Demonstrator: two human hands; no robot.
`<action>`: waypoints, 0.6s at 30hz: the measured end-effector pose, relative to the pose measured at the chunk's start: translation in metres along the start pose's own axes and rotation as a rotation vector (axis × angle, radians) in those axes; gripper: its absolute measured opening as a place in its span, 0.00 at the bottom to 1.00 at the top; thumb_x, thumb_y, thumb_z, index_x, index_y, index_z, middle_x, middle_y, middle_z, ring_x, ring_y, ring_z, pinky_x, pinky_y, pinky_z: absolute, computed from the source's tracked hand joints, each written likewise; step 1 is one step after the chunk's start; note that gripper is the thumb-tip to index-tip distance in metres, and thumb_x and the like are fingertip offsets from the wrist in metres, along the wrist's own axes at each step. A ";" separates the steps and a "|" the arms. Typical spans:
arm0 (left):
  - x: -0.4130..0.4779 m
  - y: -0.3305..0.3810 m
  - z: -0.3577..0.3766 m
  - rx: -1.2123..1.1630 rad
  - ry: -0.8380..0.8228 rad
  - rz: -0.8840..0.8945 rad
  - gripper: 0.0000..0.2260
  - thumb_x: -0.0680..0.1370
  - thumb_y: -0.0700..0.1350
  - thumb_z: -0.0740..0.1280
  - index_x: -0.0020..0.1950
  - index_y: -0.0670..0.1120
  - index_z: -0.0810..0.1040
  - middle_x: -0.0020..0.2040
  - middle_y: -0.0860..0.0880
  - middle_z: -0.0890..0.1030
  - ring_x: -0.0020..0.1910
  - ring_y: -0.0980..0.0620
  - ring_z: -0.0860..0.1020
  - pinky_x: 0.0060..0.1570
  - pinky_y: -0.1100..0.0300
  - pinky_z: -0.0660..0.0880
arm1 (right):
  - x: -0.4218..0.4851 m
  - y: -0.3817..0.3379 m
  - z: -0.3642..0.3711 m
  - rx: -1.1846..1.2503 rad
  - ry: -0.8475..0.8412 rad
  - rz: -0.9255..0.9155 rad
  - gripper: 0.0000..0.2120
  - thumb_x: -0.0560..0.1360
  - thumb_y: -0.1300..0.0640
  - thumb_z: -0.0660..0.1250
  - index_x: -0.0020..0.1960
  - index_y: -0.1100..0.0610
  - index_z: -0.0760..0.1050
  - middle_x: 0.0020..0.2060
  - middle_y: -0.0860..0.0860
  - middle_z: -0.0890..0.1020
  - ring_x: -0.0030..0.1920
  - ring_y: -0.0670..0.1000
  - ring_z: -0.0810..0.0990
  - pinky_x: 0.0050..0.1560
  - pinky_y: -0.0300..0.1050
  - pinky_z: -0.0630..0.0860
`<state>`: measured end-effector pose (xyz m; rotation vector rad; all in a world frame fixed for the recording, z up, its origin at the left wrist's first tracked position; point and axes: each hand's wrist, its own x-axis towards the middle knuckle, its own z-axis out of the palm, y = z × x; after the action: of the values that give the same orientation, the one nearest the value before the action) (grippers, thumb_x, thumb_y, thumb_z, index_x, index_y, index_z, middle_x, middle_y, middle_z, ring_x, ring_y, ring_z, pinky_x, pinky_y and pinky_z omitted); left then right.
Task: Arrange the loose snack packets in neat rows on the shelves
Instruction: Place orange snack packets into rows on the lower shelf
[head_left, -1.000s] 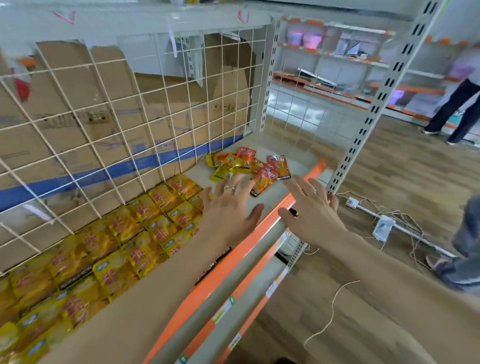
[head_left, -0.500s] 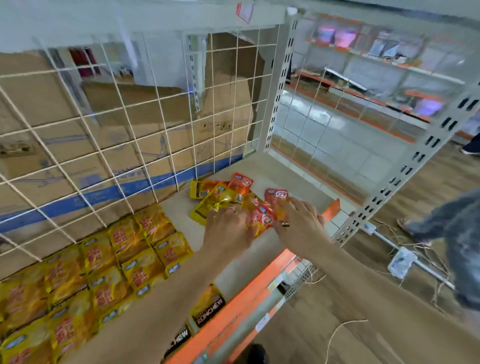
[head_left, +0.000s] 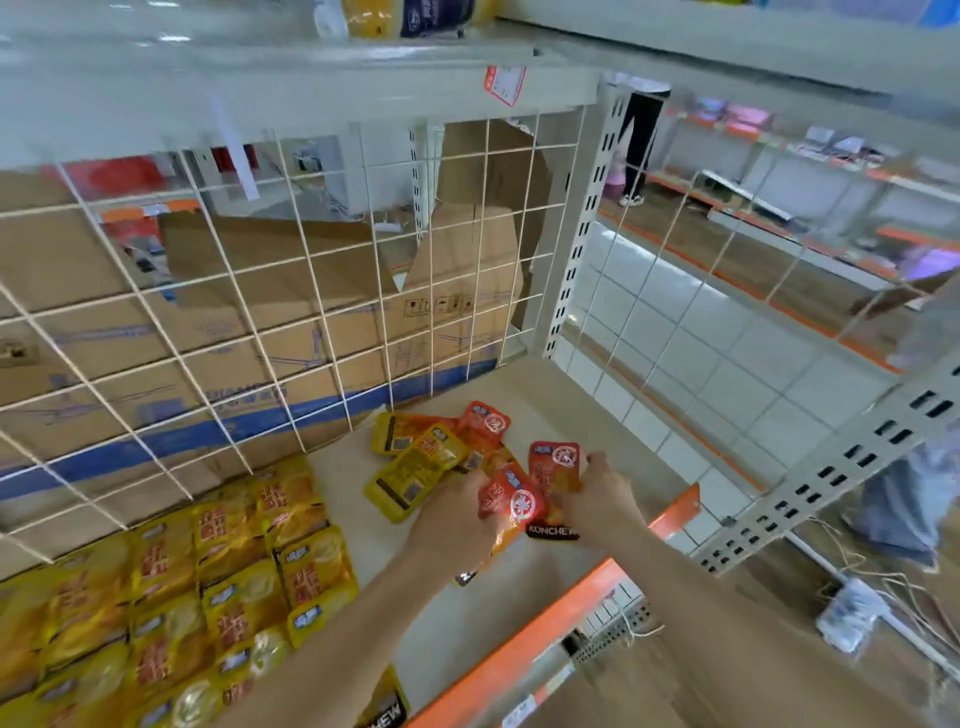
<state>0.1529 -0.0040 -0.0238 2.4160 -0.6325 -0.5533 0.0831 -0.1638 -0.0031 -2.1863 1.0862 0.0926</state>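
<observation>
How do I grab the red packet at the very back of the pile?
Pinch the back red packet by its far top edge, coming down from above on the right. It rests on yellow packets, that edge sticks out over bare shelf, and the wire grid blocks the back.

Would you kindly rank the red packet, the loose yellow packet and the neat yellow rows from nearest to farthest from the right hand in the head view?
1. The red packet: gripped by the right hand itself.
2. The loose yellow packet: to the left, beyond the left hand.
3. The neat yellow rows: far left.
</observation>
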 end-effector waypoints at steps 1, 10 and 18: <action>-0.001 -0.002 -0.003 -0.084 -0.006 -0.029 0.13 0.75 0.47 0.70 0.58 0.46 0.77 0.54 0.49 0.82 0.56 0.48 0.79 0.54 0.59 0.73 | 0.001 -0.001 -0.003 0.021 -0.028 0.015 0.08 0.74 0.57 0.69 0.49 0.57 0.71 0.41 0.54 0.78 0.42 0.54 0.78 0.36 0.41 0.72; -0.021 -0.007 -0.058 -0.681 0.037 -0.159 0.11 0.79 0.47 0.72 0.59 0.53 0.74 0.53 0.52 0.81 0.48 0.54 0.80 0.47 0.60 0.75 | -0.027 -0.015 -0.023 0.308 0.028 -0.029 0.07 0.76 0.56 0.67 0.42 0.57 0.81 0.35 0.52 0.83 0.36 0.51 0.79 0.39 0.43 0.72; -0.069 -0.018 -0.117 -0.859 0.230 -0.024 0.06 0.75 0.40 0.75 0.45 0.52 0.82 0.45 0.49 0.86 0.45 0.50 0.84 0.50 0.55 0.79 | -0.099 -0.066 -0.027 0.429 0.065 -0.239 0.06 0.77 0.57 0.67 0.44 0.56 0.82 0.33 0.50 0.82 0.31 0.44 0.79 0.34 0.39 0.74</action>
<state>0.1629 0.0965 0.0690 1.6359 -0.1930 -0.4260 0.0607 -0.0851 0.0876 -1.9177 0.7839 -0.2944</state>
